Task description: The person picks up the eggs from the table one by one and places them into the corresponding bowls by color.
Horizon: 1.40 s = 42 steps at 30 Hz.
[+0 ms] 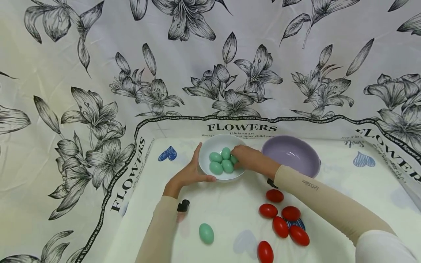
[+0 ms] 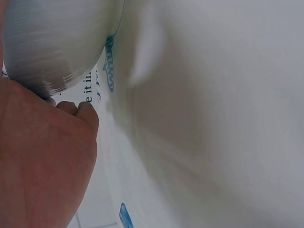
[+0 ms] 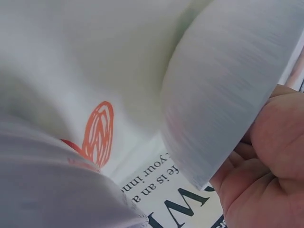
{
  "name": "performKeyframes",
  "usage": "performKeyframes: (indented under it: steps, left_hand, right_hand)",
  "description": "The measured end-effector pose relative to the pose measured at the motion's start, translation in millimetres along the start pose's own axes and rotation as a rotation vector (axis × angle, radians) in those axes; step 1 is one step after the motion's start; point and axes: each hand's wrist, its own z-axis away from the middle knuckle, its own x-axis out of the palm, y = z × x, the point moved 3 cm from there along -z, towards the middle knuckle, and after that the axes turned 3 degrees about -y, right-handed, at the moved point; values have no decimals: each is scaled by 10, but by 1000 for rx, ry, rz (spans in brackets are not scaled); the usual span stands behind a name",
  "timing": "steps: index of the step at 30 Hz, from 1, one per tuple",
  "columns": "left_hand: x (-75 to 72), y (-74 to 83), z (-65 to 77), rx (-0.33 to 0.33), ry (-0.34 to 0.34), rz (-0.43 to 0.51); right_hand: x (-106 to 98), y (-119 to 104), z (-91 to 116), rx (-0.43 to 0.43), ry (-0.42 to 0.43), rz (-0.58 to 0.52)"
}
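Observation:
A white bowl (image 1: pixel 217 143) with several green eggs (image 1: pixel 215 168) in it stands at the middle of the table in the head view. My left hand (image 1: pixel 190 173) grips its left side, thumb at the front and fingers along the wall; in the left wrist view the hand (image 2: pixel 45 156) lies against the bowl's outside. Over the right rim reaches my right hand (image 1: pixel 249 157), its fingers inside around a green egg (image 1: pixel 234 159) they partly hide. The right wrist view shows that hand (image 3: pixel 266 166) beside the bowl's outer wall (image 3: pixel 228 90), its fingertips hidden.
A purple bowl (image 1: pixel 292 155) stands right of the white one, under the right forearm's far side. Several red eggs (image 1: pixel 280 227) lie loose at the front right. One green egg (image 1: pixel 206 233) lies by itself near the front. Flower-printed cloth (image 1: pixel 230 80) hangs behind.

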Motion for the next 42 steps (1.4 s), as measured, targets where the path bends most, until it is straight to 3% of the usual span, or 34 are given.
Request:
performKeyframes:
  steps: [9, 13, 16, 20, 23, 25, 31, 35, 42]
  left_hand:
    - [12, -55, 104, -35, 12, 7]
    - [52, -91, 147, -34, 7, 15]
    - [77, -92, 120, -18, 1, 22]
    - [76, -53, 52, -1, 5, 5]
    - [73, -43, 11, 0, 8, -17]
    - [78, -51, 11, -5, 10, -19]
    - [72, -41, 39, -20, 18, -1]
    - [67, 4, 12, 11, 9, -2]
    - [35, 11, 52, -19, 1, -19]
  right_hand:
    - [43, -64, -11, -2, -40, -9]
    - [-64, -240, 179, -67, 29, 12]
    - [-191, -419, 405, -209, 141, -34]
    - [-202, -674, 717, -511, 225, -113]
    - [-41, -826, 898, -682, 180, -158]
    - [113, -900, 980, -734, 114, -187]
    - [580, -1004, 1061, -709, -83, -223]
    - [794, -1023, 1065, -662, -124, -237]
    - [1013, -1107, 1017, -615, -177, -290]
